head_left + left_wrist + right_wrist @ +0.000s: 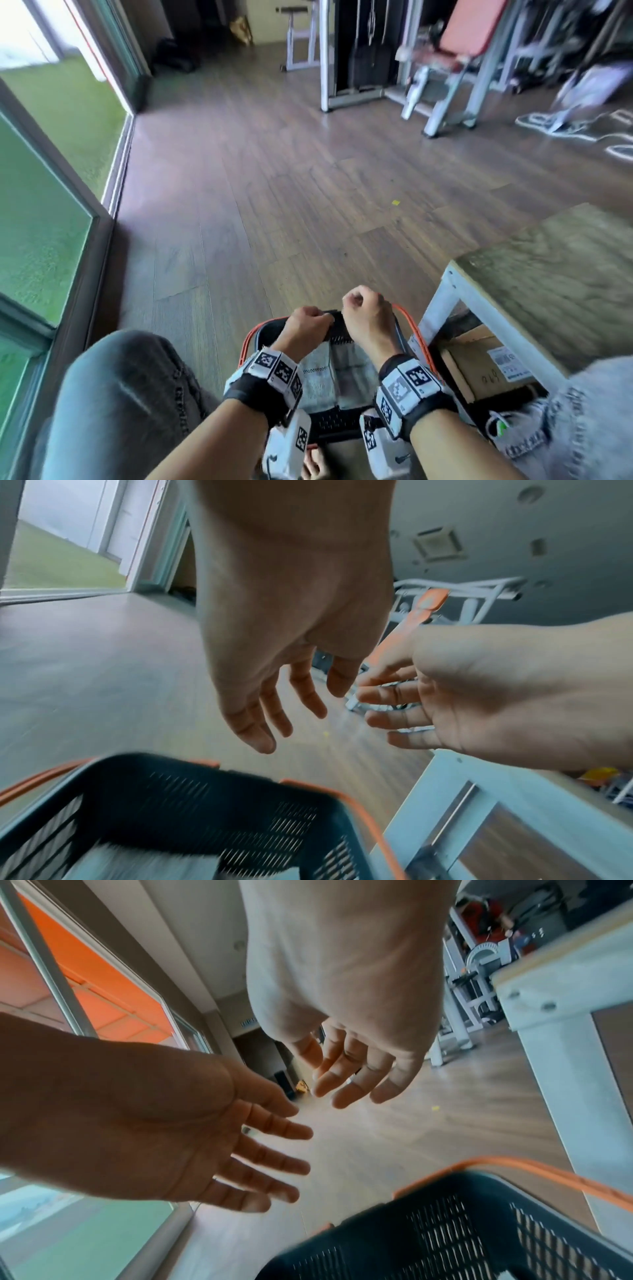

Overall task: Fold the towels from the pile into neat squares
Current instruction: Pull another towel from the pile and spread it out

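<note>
Wooden floor (260, 192) stretches ahead of me, with a glass door on my left and a pale table (548, 274) on my right. From the head camera, the towels (342, 377) lie in a flat grey-white pile inside a dark slotted basket (337, 334) with orange handles, sitting between my knees. My left hand (306, 325) and right hand (364, 317) hang over the basket's far rim, and from above both look curled, as if closed.

Seen from my left wrist, the left hand (284, 631) is spread loosely, fingers (253, 723) apart and holding nothing, above the basket (192, 799); a blurred pale patch of towel shows at the bottom. My right hand (496, 696) reaches in beside it, fingers relaxed too.

From my right wrist, the right hand (346, 993) hangs slack and empty over the basket's rim (455, 1231), the left hand (154, 1118) beside it, apart. No towels show clearly here.
</note>
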A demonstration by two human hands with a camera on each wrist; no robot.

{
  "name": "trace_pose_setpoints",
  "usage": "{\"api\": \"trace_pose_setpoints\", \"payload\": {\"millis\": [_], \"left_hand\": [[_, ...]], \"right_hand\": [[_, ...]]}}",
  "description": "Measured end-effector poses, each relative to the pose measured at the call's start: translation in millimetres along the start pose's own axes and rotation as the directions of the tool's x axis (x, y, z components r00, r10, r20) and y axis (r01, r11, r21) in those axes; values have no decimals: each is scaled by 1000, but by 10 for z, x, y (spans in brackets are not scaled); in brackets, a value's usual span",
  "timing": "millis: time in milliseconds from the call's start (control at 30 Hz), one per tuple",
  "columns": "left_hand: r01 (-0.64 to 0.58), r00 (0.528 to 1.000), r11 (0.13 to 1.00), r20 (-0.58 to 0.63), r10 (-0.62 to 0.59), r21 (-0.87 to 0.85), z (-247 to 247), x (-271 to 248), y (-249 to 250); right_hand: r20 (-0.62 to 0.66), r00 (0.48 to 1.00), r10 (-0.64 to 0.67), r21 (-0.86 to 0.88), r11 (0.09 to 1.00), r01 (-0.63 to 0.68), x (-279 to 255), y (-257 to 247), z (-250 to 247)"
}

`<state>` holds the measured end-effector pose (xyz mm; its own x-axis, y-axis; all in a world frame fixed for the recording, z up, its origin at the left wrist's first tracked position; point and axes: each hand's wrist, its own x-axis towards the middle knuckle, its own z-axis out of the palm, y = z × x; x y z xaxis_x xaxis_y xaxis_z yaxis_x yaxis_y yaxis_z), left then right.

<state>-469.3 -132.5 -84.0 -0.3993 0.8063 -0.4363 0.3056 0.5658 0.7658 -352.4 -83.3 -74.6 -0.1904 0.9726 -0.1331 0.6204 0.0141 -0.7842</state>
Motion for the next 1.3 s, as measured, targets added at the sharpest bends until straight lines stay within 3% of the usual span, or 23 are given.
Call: {"api": "trace_pose_setpoints", "payload": {"millis": [133,333,567,800,967,1100,1300], "left_hand": [[-164,986,986,-37,163,-28,-178,-446,513],[-358,933,932,-66,354,-58,-304,-1002,1098],[-485,864,860,64,499,-156,10,-1398,1631],[-524,754,820,322,572,-230,872,-1647,2042],[-468,654,826,506,563,-315,1508,-1970,2230],[-575,552,792,617,560,-205,1994,-2058,2204],[-641,467,764,753,464,-72,2747,-2227,2077]], "right_hand": [[-140,990,23,46,999,-17,-291,-327,-453],[-207,977,55,86,996,-38,-607,-604,-987],[-323,938,127,85,991,-105,-996,-612,-1684],[-530,805,268,95,962,-258,-1426,-185,-2511],[-637,670,382,122,908,-402,-1765,317,-2990],[-628,592,505,168,831,-530,-2049,774,-3212],[-559,483,674,261,696,-669,-2497,1510,-3395]]}}
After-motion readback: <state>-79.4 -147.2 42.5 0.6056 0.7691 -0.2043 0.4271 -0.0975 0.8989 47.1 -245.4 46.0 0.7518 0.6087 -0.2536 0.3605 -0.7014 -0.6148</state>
